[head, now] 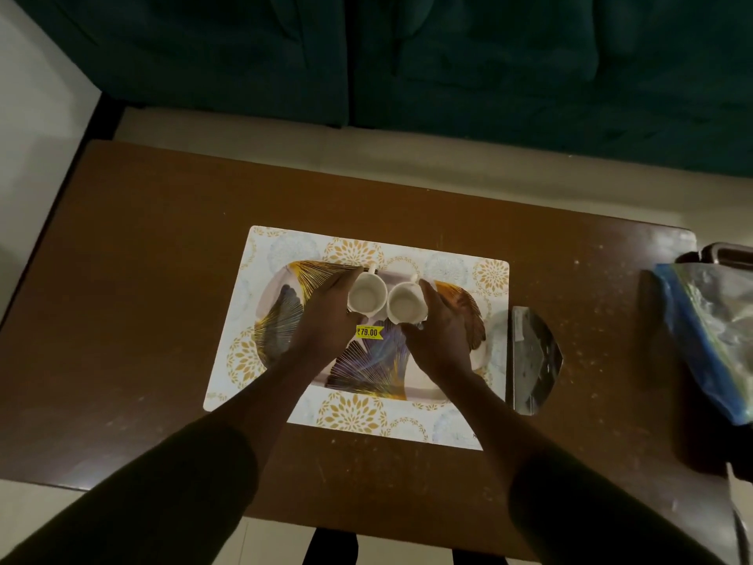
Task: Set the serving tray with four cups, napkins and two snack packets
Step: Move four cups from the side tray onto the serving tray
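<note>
White empty cups [366, 294] [406, 302] sit on the tray [281, 316], left hand [324, 320] and right hand [442, 334] each grasping one

A brown wooden table [163, 320] is carrying a white placemat [358, 413] with gold floral prints at its middle. A silvery packet [533, 356] is lying just beside the mat's right edge, and a blue-edged plastic bag [709, 340] is resting at the table's right end.

Left hand [326, 320], right hand [442, 332] extended forward, fingers curled.
</note>
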The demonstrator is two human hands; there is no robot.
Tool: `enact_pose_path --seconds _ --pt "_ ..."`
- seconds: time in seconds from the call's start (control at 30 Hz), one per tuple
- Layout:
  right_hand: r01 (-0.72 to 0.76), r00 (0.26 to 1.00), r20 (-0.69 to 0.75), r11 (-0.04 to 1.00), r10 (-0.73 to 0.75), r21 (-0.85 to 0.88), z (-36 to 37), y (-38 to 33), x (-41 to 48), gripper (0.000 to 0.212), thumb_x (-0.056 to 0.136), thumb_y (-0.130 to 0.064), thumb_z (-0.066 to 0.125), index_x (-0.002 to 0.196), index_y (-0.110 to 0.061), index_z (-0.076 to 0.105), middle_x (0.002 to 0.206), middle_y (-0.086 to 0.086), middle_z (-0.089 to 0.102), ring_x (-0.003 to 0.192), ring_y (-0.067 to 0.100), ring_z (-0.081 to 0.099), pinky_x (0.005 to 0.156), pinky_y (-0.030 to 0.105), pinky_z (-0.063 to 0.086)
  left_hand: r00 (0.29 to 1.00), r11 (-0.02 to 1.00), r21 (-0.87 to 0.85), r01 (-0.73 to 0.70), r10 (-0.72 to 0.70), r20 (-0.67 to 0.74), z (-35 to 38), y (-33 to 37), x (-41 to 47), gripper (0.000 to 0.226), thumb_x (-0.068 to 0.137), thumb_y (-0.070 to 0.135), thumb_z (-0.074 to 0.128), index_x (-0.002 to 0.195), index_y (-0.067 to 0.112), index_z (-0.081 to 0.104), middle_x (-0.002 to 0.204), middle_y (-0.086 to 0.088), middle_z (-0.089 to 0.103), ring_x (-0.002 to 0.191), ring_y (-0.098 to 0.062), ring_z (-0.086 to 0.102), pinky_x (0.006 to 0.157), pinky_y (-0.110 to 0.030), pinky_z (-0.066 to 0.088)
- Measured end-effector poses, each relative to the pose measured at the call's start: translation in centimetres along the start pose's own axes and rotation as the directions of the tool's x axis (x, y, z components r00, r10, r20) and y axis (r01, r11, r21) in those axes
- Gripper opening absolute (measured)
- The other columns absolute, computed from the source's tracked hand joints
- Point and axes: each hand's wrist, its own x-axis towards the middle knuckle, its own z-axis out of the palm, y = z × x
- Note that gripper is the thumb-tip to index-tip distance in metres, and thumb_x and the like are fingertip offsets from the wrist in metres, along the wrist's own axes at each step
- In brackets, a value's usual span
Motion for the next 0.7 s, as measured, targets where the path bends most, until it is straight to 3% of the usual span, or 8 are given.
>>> enact_pose_path --seconds 0.27,0.53,0.7 --pt "0.039 0.999 0.036 0.998 -0.037 -0.045 0.1 0.5 0.6 0.066 0.081 -0.012 0.071 0.140 -0.007 0.044 0.130 0.011 0.061 0.119 0.027 0.057 0.099 0.048 0.046 1.000 1.000 0.011 0.029 -0.029 0.004 0.1 0.2 0.9 0.079 0.069 0.007 0.083 0.140 0.009 0.048 0.140 -0.010 0.056 0.130 -0.025 0.050 0.104 -0.032 0.039" --pt "0.062 0.998 0.024 0.997 -0.061 -0.043 0.3 0.7 1.1 0.069 0.078 -0.008 0.075 0.139 -0.008 0.045 0.129 0.011 0.061 0.118 0.027 0.057 0.094 0.041 0.052 1.000 1.000 0.005 0.014 -0.014 0.012 0.0 0.3 0.9 0.077 0.072 0.006 0.080 0.141 0.007 0.046 0.143 -0.011 0.053 0.133 -0.027 0.048 0.106 -0.033 0.036" --pt "0.081 0.996 0.027 0.996 -0.080 -0.034 0.2 0.9 1.3 0.070 0.080 -0.006 0.073 0.142 -0.005 0.041 0.134 0.012 0.058 0.123 0.026 0.054 0.096 0.033 0.047 1.000 1.000 0.008 0.015 -0.015 0.019 0.0 0.2 0.9 0.077 0.075 0.006 0.079 0.144 0.009 0.043 0.145 -0.010 0.051 0.135 -0.026 0.046 0.108 -0.033 0.036"
